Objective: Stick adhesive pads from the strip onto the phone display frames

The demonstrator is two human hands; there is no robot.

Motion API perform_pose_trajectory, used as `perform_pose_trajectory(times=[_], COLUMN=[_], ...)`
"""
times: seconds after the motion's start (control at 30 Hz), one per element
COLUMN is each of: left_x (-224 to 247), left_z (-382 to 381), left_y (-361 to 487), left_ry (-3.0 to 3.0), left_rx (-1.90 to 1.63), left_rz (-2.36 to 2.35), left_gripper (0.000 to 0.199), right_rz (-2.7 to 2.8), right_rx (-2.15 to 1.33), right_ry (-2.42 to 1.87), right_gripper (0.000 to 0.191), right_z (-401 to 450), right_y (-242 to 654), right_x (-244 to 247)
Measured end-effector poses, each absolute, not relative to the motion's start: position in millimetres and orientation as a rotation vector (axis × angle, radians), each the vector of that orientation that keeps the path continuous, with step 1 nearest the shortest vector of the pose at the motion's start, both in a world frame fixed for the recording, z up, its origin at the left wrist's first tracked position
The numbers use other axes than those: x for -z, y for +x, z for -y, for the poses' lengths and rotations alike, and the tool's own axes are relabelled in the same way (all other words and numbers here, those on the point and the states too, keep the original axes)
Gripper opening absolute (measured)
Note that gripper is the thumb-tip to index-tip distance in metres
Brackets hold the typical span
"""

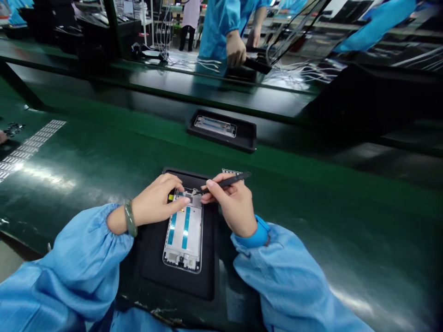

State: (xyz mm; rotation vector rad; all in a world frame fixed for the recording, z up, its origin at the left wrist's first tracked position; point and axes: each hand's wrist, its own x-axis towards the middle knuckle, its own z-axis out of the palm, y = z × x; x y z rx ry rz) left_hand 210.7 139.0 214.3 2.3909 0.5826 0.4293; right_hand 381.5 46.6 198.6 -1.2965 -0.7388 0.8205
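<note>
A phone mid-frame point(194, 230) with blue strips and a yellow tab lies in a black tray point(206, 272) in front of me. My left hand point(157, 198) rests over its upper end, thumb and forefinger apart on either side of a small grey part. Black tweezers point(235, 179) are held in my right hand point(237, 205), pen-fashion, their tips down at the frame's top edge. Whether the tips grip anything is too small to tell. Just behind my right hand lies a small sheet of white pieces point(231, 171).
Further back on the green bench is a second black tray point(247, 138) with another phone frame point(215, 126). White strips point(32, 147) and small dark parts point(14, 129) lie at left. Across the bench, a person in blue point(216, 41) handles a dark object among white cables.
</note>
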Motion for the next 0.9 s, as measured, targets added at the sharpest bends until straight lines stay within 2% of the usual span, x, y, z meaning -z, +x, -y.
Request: perform_pose_trajectory(times=[0.2,0.9], left_x=[-186.0,-187.8], left_z=[-147.5,-142.7], left_y=[188.7,191.8], left_ry=[2.618,2.675], left_rx=[-0.322,-0.309], left_rz=[-0.373,-0.389], left_gripper=[0.036,0.031], right_rz=[0.751,0.902], right_rx=[-0.913,-0.87], right_ry=[-1.367,-1.443], right_gripper=[0.035,0.031], right_z=[-63.4,-68.3], right_y=[380.1,380.0], right_x=[-185.8,-178.8])
